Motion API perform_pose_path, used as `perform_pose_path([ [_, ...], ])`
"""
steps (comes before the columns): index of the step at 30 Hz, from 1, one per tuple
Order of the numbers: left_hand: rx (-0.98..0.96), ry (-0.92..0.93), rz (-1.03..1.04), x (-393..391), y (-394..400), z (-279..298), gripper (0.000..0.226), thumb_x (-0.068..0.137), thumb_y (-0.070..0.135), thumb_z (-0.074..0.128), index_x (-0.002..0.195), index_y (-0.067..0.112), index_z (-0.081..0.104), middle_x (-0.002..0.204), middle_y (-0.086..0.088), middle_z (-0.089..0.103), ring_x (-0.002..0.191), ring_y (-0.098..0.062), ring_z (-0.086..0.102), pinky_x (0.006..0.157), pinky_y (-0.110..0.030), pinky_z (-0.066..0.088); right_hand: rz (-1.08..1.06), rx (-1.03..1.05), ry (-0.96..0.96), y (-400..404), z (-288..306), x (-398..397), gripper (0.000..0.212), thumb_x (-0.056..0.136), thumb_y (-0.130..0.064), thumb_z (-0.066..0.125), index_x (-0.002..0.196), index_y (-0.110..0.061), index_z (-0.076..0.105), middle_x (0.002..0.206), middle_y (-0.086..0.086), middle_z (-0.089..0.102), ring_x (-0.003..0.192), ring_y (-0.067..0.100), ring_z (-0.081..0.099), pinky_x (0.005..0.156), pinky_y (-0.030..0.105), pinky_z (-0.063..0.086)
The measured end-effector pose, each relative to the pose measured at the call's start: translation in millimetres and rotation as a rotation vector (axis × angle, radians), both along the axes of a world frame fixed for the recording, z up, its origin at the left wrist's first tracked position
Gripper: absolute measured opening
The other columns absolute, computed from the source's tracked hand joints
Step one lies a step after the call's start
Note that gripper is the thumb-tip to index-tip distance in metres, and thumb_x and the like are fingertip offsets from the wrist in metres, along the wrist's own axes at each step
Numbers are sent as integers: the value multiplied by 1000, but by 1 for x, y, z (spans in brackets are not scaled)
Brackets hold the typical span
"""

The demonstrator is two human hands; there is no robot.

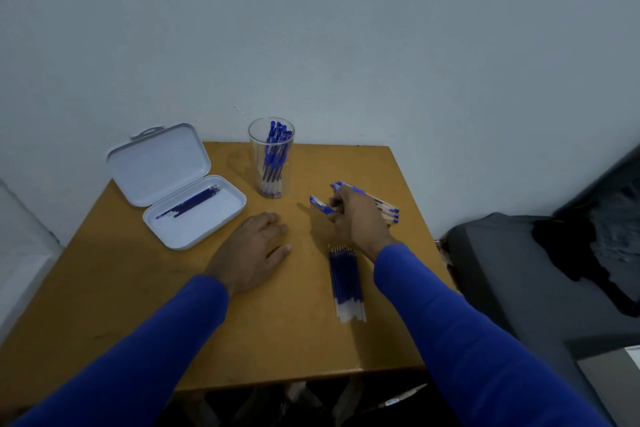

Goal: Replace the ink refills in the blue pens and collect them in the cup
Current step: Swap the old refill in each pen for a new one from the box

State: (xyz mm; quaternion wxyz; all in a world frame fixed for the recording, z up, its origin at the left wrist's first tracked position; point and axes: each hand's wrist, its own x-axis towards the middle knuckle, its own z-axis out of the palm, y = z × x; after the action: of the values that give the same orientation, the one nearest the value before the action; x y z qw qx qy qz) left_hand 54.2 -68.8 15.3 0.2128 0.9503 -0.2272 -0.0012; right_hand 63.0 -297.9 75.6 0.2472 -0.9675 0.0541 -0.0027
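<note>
Right hand [353, 215] pinches one blue pen [320, 205] lifted from the pile of pens [382, 206], presumably for refilling. Left hand [256, 246] rests flat, fingers relaxed, on the table [138, 288]. Fresh refills [348, 282] lie beside; cup [271, 158] holds finished pens.

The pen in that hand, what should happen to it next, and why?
Probably lift the pen clear of the pile of pens and bring it toward the left hand, so that both hands can open it. The right hand already grips it, the left hand rests flat on the table, and the fresh refills lie close by.
</note>
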Motion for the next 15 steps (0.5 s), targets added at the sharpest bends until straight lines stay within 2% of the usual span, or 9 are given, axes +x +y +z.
perform_pose_path([
  [3,-42,11,21,-17,17,-1,53,100,51,51,147,27,50,158,10,33,146,-9,27,121,-34,29,98,73,-17,26,0,-11,34,96,-18,68,129,-24,57,107,3,67,92,18,64,84,39,59],
  [5,-77,12,36,-28,29,-1,51,100,50,52,145,27,51,155,11,38,143,-8,31,120,-32,31,163,119,1,45,5,-17,42,97,-17,67,136,-26,54,109,4,66,94,18,63,83,34,56],
  [9,-137,-10,61,-49,52,-3,47,100,49,52,139,23,59,144,8,53,132,-8,45,112,-36,41,231,324,31,80,7,-35,61,97,-12,65,150,-33,42,96,-2,63,87,11,62,70,20,47],
  [11,-201,-15,92,-59,60,-3,48,99,53,49,133,23,64,135,7,60,124,-7,52,106,-36,47,243,390,57,94,6,-42,68,96,-12,64,154,-34,36,93,-5,60,83,8,60,68,18,47],
  [13,-267,-35,126,-67,66,-2,42,100,49,50,128,23,66,125,9,65,114,-5,57,100,-35,51,224,461,94,104,4,-49,66,94,-10,65,151,-32,39,93,1,62,77,12,63,61,23,52],
  [15,-310,-56,158,-74,71,-1,35,102,43,51,126,24,68,117,12,67,107,-2,58,95,-33,53,187,605,156,113,2,-56,59,93,-7,67,142,-30,43,93,15,69,67,25,68,48,28,52],
])
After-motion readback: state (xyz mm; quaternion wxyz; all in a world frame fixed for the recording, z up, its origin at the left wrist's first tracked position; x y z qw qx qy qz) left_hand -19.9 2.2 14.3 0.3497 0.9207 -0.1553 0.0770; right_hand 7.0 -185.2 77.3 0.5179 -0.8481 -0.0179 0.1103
